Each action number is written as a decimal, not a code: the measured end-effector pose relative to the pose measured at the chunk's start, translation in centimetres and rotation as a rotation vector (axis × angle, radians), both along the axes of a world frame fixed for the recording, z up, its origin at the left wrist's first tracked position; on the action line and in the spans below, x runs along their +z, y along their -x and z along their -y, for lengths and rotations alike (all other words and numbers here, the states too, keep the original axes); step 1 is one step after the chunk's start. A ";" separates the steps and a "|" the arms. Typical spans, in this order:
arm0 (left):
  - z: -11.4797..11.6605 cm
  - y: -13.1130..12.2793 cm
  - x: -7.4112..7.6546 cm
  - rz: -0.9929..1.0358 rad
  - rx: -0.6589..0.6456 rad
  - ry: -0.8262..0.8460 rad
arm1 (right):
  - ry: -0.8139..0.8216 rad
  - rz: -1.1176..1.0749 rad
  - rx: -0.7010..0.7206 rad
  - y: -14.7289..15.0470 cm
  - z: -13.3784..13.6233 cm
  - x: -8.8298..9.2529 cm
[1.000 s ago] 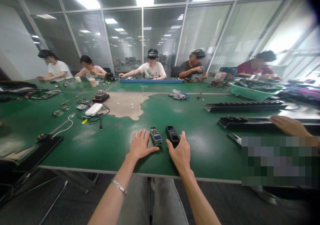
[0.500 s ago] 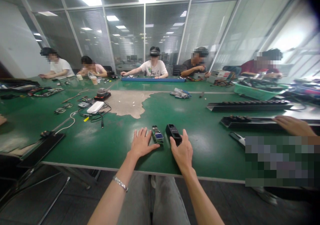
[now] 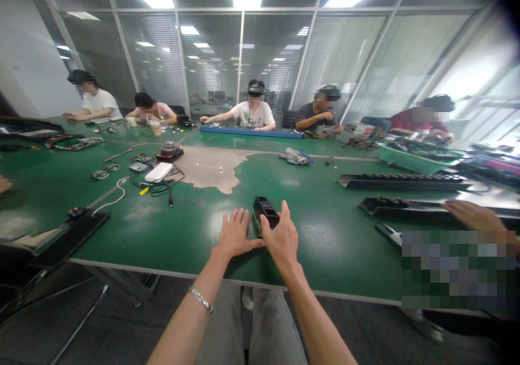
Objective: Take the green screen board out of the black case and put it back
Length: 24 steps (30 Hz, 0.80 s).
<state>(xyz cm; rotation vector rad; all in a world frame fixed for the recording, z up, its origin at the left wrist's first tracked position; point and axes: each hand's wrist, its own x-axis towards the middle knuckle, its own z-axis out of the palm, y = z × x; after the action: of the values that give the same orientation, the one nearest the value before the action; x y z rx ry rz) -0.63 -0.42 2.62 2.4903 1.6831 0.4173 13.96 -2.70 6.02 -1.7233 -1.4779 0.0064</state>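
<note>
A black plastic housing [image 3: 267, 207] with openings in its face is between the thumb and fingers of my right hand [image 3: 283, 241]. It covers most of a small green circuit board [image 3: 257, 227], whose left edge peeks out beneath. Whether the two parts are joined or just touching, I cannot tell. My left hand [image 3: 234, 236] rests on the green table [image 3: 195, 235] with fingers spread, holding nothing. Its thumb points toward the lower end of the board and housing; actual contact is unclear.
A white adapter [image 3: 158, 173] with black cables lies left of centre. To the right are long black rails [image 3: 402, 181], and a green basket [image 3: 416, 159] stands farther back. A neighbour's hand [image 3: 471, 213] reaches in at right. Several people sit across the table.
My right hand has carried the black housing leftward, over the circuit board, whose blue screen was visible before. My left hand stays spread beside it. The view has shifted slightly.
</note>
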 end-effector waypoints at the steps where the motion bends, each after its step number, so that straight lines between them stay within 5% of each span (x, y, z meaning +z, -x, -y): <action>1: -0.1 0.0 0.0 0.008 0.001 0.004 | 0.012 0.019 -0.005 0.2 0.0 0.0; 24: -0.3 0.0 -0.8 -0.043 -0.017 -0.027 | 0.036 0.128 0.019 0.7 1.7 -4.1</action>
<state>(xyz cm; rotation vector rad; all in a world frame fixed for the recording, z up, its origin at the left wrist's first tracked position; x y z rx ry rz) -0.68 -0.13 1.86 2.5480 1.6818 0.3900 13.26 -4.37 1.94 -1.7658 -1.5960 -0.0690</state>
